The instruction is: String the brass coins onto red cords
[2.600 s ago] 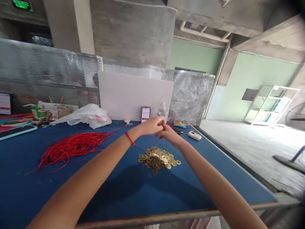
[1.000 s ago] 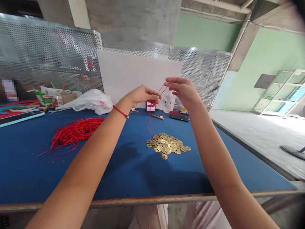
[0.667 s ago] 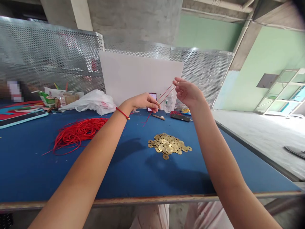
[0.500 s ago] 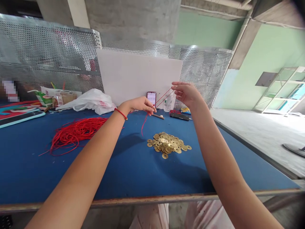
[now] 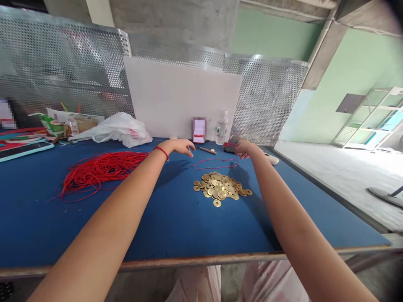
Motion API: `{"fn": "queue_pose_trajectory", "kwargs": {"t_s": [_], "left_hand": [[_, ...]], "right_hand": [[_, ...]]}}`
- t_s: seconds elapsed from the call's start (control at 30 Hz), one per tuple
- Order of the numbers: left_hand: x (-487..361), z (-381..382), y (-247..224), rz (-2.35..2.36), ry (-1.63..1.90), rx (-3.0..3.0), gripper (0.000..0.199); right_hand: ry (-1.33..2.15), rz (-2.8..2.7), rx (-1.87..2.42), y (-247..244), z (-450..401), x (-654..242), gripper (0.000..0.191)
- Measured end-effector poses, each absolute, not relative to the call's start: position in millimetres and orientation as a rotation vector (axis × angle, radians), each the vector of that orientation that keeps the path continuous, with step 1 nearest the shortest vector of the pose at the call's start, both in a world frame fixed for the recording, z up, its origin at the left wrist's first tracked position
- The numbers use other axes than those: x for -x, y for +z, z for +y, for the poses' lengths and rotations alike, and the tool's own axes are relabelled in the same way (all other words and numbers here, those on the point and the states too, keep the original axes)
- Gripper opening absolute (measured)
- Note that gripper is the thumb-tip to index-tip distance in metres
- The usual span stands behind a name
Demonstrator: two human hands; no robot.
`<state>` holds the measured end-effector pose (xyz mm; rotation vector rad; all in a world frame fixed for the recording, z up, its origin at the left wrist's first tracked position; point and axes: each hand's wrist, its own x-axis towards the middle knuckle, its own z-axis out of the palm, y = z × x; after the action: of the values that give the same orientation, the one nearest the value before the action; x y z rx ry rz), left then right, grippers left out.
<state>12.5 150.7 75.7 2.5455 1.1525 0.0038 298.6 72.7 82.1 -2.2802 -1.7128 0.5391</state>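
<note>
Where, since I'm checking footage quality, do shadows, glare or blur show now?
Head view: soft shadows darken the blue table below the left hand and right hand; same view: the floor at right looks washed out in places; same view: the upper-right corner is dark and blurred.

Green wall (image 5: 273, 37), white shelf (image 5: 369, 119), grey floor (image 5: 330, 172)

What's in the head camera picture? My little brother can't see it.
A person's left hand and right hand reach over a blue table, a thin red cord between them. Nearer is a pile of gold-coloured coins; at left, a red cord bundle.
</note>
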Motion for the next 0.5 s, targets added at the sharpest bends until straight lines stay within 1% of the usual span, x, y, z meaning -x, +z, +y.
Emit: {"fn": "queue_pose_trajectory", "kwargs": {"t_s": [0.07, 0.13, 0.23, 0.3, 0.37, 0.43, 0.5], "left_hand": [[-12, 153, 73, 1.152, 0.002, -2.544, 0.056], [-14, 153, 71, 1.141, -0.022, -2.540, 0.048], [-20, 151, 68, 1.128, -0.098, -2.550, 0.040], [-22, 150, 67, 1.099, -0.145, -2.543, 0.042], [-22, 149, 67, 1.074, -0.163, -2.525, 0.044], [-21, 149, 67, 1.051, -0.152, -2.510, 0.043], [-20, 149, 65, 1.022, -0.143, -2.495, 0.041]], "right_hand": [[0.569, -1.791, 2.194, 82, 74, -295, 0.008], [0.587, -1.891, 2.057, 84, 75, -285, 0.007], [0.607, -2.104, 1.852, 80, 78, -261, 0.018], [0.610, -2.308, 1.725, 72, 81, -243, 0.027], [0.592, -2.505, 1.571, 60, 83, -227, 0.031], [0.582, -2.613, 1.473, 48, 85, -216, 0.027], [0.563, -2.669, 1.431, 38, 86, -208, 0.019]]}}
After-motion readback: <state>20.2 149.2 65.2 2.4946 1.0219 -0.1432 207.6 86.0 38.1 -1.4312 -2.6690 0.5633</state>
